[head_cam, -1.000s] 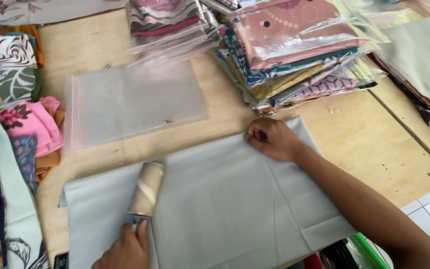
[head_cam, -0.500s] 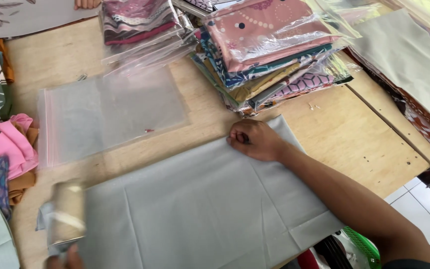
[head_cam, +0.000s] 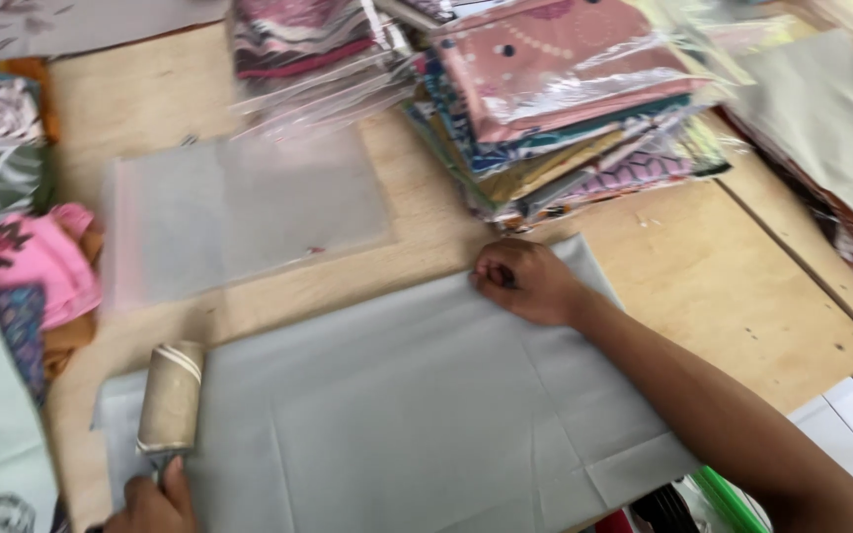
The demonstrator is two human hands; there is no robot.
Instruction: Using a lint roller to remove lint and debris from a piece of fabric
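Head cam: grey cloth [head_cam: 397, 415] is spread flat on the wooden worktop [head_cam: 742, 286], near the front edge. Left hand [head_cam: 150, 503] has its fingers wrapped round the handle of a lint roller [head_cam: 172, 397] sitting on the cloth's left end. Right hand [head_cam: 525, 281] presses the far edge, fingers curled in. Clear plastic bag [head_cam: 239, 212] lies just behind, stack of bagged fabrics [head_cam: 565, 99] further back.

Bagged fabric stack [head_cam: 565, 109], clear bag [head_cam: 249, 212], plywood table [head_cam: 742, 296].
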